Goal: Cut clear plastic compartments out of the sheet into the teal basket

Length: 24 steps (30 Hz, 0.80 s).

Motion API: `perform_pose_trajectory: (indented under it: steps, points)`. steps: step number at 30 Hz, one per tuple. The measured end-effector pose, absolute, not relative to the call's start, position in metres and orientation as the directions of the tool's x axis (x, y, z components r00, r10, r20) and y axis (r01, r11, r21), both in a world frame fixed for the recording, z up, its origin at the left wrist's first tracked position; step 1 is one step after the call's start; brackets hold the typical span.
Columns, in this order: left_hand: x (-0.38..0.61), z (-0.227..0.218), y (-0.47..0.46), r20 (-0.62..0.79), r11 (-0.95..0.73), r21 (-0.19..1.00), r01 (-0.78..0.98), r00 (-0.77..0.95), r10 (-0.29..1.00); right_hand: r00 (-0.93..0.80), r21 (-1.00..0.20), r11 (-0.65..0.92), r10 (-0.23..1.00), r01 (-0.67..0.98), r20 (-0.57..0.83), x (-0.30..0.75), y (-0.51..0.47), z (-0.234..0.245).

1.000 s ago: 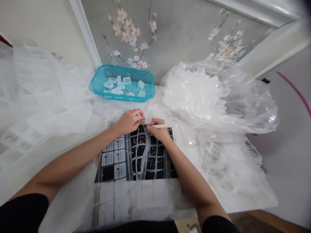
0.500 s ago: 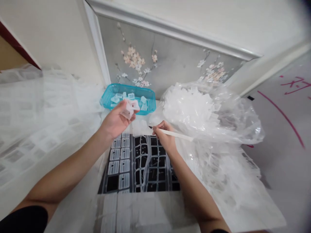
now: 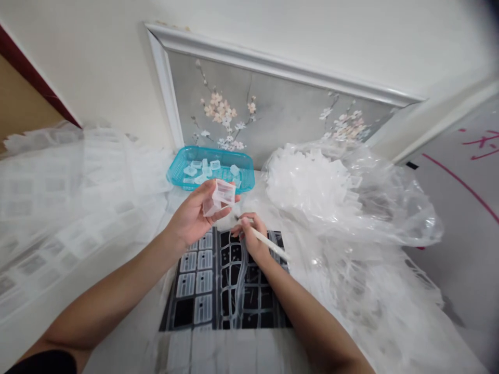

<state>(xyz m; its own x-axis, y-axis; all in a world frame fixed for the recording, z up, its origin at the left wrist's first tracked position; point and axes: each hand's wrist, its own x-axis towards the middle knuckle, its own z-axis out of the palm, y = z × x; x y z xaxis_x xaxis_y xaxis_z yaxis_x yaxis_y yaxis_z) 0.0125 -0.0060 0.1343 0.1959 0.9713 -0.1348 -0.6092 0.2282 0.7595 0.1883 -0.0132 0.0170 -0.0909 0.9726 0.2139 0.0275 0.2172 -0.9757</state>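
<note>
My left hand [image 3: 197, 215] is closed around a small clear plastic box [image 3: 220, 197], with the thumb on top and fingers underneath. An open side of the box faces me. My right hand [image 3: 252, 234] grips a slim white-handled tool [image 3: 270, 244], just below and to the right of the box. Its small dark tip points up and left towards the box, a short distance away; I cannot tell whether it is a brush or a blade. Beneath both hands lies a black sheet [image 3: 205, 280] with clear plastic compartments across it.
Behind my left hand stands a blue plastic basket [image 3: 177, 179] with several small clear pieces inside. A clear bag [image 3: 312, 182] of white plastic pieces sits at the right. Stacked clear trays [image 3: 54, 192] fill the left. A framed flower picture [image 3: 280, 119] leans at the back.
The left hand has turned the box and brought it down and to the right in view. My right hand has shifted slightly lower, its tool tilted more steeply. The whole view has moved a little.
</note>
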Motion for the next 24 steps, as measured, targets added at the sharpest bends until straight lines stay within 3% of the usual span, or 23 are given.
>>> perform_pose_trajectory:
  steps: [2,5,7,9,11,13,15,17,19,21,24]
  points:
    - [0.016,0.133,-0.009,-0.166,0.25,0.799,-0.548,0.199,0.966,-0.017,-0.9,0.408,0.912,0.153,0.411,0.194,-0.017,0.036]
    - [0.023,0.128,-0.013,-0.2,0.28,0.847,-0.451,0.217,0.955,-0.133,-0.615,0.669,0.714,0.416,0.687,0.205,-0.02,0.07]
    - [0.028,0.123,-0.015,-0.198,0.281,0.863,-0.419,0.231,0.953,-0.302,-0.424,0.751,0.615,0.506,0.729,0.213,-0.021,0.09]
    - [0.031,0.121,-0.017,-0.193,0.278,0.879,-0.386,0.245,0.95,-0.405,-0.327,0.788,0.566,0.522,0.718,0.218,-0.021,0.103]
    - [0.034,0.121,-0.019,-0.185,0.264,0.916,-0.302,0.266,0.946,-0.442,-0.335,0.804,0.561,0.491,0.699,0.222,-0.021,0.113]
    - [0.033,0.123,-0.024,-0.098,0.133,0.98,-0.149,0.225,0.969,-0.441,-0.405,0.799,0.589,0.445,0.677,0.225,-0.025,0.121]
    - [0.03,0.126,-0.03,0.176,-0.185,0.981,0.059,0.133,0.975,-0.439,-0.481,0.78,0.623,0.399,0.647,0.226,-0.032,0.129]
    - [0.025,0.129,-0.038,0.547,-0.563,0.777,0.281,0.142,0.825,-0.428,-0.541,0.759,0.652,0.364,0.626,0.227,-0.041,0.138]
    - [0.02,0.131,-0.046,0.781,-0.799,0.425,0.425,0.274,0.561,-0.425,-0.585,0.743,0.667,0.324,0.612,0.227,-0.05,0.146]
    - [0.015,0.133,-0.052,0.841,-0.863,0.132,0.487,0.406,0.358,-0.43,-0.614,0.735,0.672,0.288,0.602,0.227,-0.056,0.152]
    - [0.012,0.135,-0.058,0.861,-0.849,-0.064,0.525,0.46,0.219,-0.452,-0.625,0.735,0.666,0.263,0.593,0.226,-0.063,0.156]
